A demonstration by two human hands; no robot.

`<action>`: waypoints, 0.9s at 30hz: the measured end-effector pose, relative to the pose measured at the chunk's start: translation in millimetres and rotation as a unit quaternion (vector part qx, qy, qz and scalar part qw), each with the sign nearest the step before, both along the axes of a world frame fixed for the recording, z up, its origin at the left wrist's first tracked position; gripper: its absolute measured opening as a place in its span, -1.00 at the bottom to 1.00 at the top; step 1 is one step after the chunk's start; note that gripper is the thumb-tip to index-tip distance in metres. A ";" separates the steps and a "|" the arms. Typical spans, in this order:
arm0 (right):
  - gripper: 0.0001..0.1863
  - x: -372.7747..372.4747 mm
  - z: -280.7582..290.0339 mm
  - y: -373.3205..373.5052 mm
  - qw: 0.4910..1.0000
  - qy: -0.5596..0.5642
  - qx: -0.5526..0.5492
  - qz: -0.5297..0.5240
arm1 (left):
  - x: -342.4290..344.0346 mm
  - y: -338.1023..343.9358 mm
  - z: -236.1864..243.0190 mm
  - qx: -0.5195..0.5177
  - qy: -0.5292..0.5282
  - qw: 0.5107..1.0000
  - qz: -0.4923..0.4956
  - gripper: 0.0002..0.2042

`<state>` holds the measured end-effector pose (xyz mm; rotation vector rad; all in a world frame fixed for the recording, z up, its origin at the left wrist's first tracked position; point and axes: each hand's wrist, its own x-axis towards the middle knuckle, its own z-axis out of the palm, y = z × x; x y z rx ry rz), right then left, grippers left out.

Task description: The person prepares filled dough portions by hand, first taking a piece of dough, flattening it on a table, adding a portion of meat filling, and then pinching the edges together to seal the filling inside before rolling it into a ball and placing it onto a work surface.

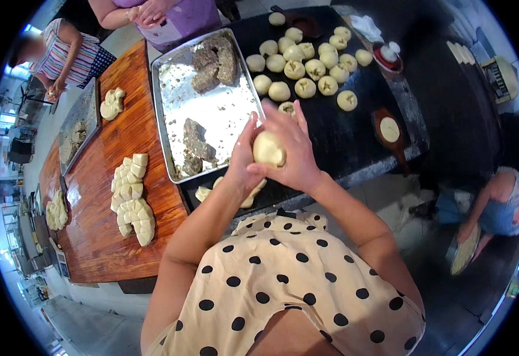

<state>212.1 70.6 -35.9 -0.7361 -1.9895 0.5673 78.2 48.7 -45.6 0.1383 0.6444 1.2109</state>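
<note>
Over black table point(336, 139), pale dough ball point(269, 151) sits between palms, gripped from both sides: left hand point(243, 151) cupped, right hand point(299, 157) curved around it, fingers blurred. Metal tray point(173, 89) just left, clumps of filling point(195, 139) inside. Beyond hands, cluster of round buns point(294, 70). Wooden table point(90, 243) farther left, cut dough pieces point(135, 218) on top.

over twenty dough balls point(305, 88), two trays point(173, 98), three co-workers point(69, 53)
</note>
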 end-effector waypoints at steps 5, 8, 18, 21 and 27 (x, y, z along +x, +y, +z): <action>-0.15 -6.8 10.0 -2.3 0.997 -0.036 0.019 0.062 | -6.3 -2.3 2.2 -0.047 0.086 0.995 0.015 -0.49; -0.37 -13.6 9.0 -2.0 0.998 0.008 0.029 0.047 | 1.3 -2.4 22.7 -0.033 -0.005 0.999 0.023 -0.45; -0.56 -49.4 -10.7 -2.9 0.963 0.203 -0.176 -0.017 | -0.5 -6.7 11.4 -0.035 0.012 0.984 0.176 -0.48; -0.55 -41.1 -10.7 1.5 0.992 0.121 -0.014 -0.038 | -5.8 -13.3 -6.5 -0.036 -0.033 0.993 0.104 -0.56; -0.82 -23.8 -9.3 5.5 0.996 0.066 0.035 0.046 | 19.7 -18.1 -18.8 -0.060 -0.015 0.985 0.162 -0.80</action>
